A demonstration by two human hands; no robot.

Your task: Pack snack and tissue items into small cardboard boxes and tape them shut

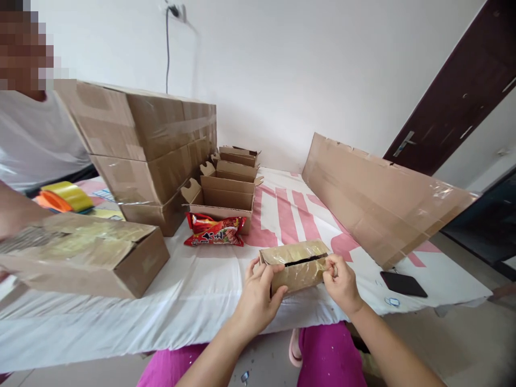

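A small cardboard box [300,278] lies at the front edge of the table, its top covered with shiny tape. A dark slit runs along the top between its flaps. My left hand [258,295] grips the left end, thumb on the near side and fingers over the top. At the right end of the slit, my right hand [342,284] is closed in a pinch at the taped edge. Just behind the box, to the left, red printed food packets [215,232] lean against an open cardboard box [228,200].
Several open boxes stand in a row towards the wall, beside stacked taped cartons [161,129]. At left, another person's arm is by a taped carton [139,263]. A tall cardboard panel [374,199] and a black phone [403,284] are on the right.
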